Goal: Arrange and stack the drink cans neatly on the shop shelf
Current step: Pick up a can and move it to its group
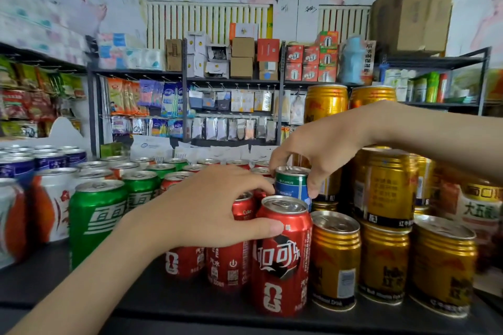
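A dark shop shelf (174,304) carries rows of drink cans. My right hand (324,149) reaches in from the right and pinches the rim of a blue and green can (291,185), which stands raised among the red cans. My left hand (206,207) comes from the lower left. Its thumb presses the upper side of the front red cola can (280,261) and its fingers curl over the red cans behind (231,264). Gold energy drink cans (334,261) stand stacked two high to the right. Green cans (95,215) line up on the left.
White and orange cans (51,207) and purple cans (51,160) stand at the far left. Behind the cans rise dark racks with hanging packets (217,106), boxes (242,60) and snack bags (24,100). A white and green labelled tin (479,209) is at the far right.
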